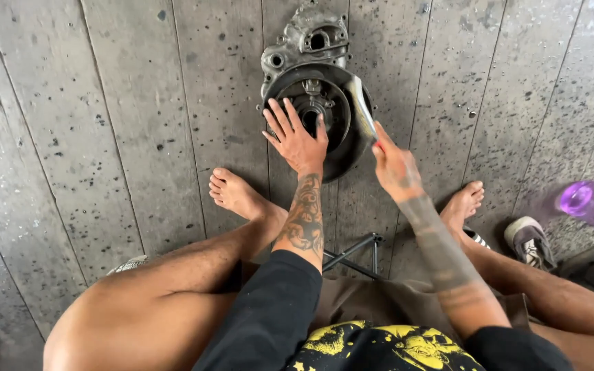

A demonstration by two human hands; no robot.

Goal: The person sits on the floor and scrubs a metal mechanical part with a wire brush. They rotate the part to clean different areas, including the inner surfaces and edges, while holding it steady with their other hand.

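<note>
Left hand (297, 141) lies flat, fingers spread, on the engine casing (307, 75) (floor planks); right hand (394, 165) pinches probably sandpaper (362, 103), which could slip and scrape knuckles.

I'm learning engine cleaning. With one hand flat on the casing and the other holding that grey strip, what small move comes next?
Probably draw the strip in the right hand along the round housing's rim, since it already lies there and the left hand steadies the engine casing.
</note>
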